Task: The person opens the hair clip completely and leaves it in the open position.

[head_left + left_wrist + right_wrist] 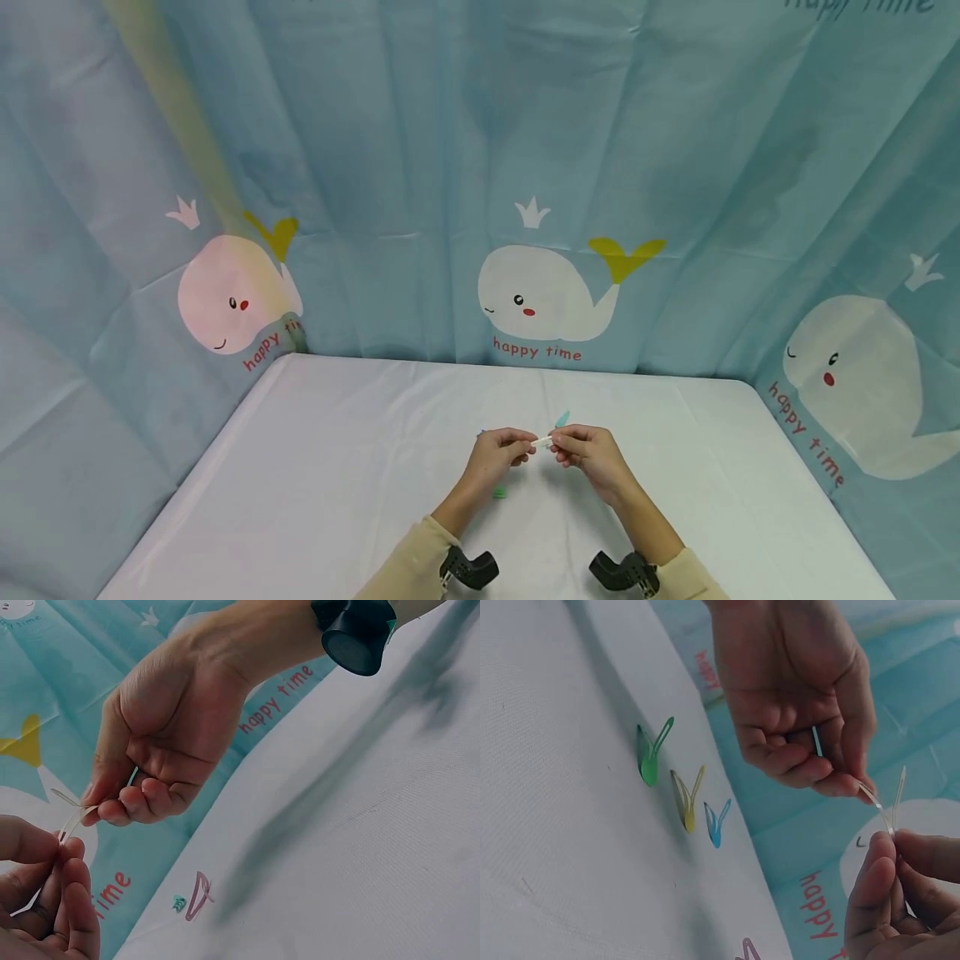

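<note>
Over the middle of the white table (337,467), both hands hold one small white snap hair clip (542,440) between them. My left hand (523,447) pinches its left end and my right hand (559,442) pinches the right end. The right wrist view shows the clip (885,804) sprung open in a V, with the left hand (838,780) above and the right hand (889,851) below. The left wrist view shows the same clip (71,817) between the right hand (105,802) and the left hand (64,855).
Green (649,754), yellow (686,802) and blue (716,823) clips lie open on the table beside the left hand. A pink clip (196,896) lies further off, and a teal clip (562,417) lies just beyond the right hand. A whale-print curtain (540,292) surrounds the table.
</note>
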{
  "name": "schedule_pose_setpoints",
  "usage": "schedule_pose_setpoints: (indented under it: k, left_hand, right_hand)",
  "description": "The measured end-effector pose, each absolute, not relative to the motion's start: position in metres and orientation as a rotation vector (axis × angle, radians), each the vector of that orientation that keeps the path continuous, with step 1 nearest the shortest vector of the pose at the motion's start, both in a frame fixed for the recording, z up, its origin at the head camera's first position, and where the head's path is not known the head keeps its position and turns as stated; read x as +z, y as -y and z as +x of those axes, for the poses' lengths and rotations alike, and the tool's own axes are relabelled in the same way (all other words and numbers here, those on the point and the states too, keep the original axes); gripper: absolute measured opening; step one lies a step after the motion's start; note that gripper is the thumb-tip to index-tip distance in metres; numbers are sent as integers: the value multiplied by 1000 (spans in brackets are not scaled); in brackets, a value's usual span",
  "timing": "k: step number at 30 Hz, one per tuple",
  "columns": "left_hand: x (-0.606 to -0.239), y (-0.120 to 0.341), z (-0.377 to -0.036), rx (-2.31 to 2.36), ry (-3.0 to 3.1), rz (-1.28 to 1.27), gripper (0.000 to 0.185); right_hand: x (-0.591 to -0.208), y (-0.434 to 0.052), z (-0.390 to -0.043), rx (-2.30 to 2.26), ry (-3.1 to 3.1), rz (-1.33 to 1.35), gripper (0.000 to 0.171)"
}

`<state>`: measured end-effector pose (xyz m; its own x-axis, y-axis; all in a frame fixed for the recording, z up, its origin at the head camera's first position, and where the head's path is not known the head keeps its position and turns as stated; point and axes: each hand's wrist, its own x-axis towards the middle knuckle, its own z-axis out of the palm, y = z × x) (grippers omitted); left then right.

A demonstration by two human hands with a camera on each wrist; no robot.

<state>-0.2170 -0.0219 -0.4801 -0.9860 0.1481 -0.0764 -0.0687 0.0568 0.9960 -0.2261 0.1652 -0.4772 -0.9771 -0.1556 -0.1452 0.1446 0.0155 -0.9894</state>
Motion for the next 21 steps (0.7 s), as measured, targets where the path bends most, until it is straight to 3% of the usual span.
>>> schedule_pose_setpoints:
  k: [9,21]
  left_hand:
    - [-482,21,-216,2028,-2197,85,19]
    - [-483,19,-217,2007,-2247,136,18]
  right_hand:
    - [-477,-166,-226,-2063,-2036,-30,39]
    - [-477,-171,-227,-2080,-2036,-26,31]
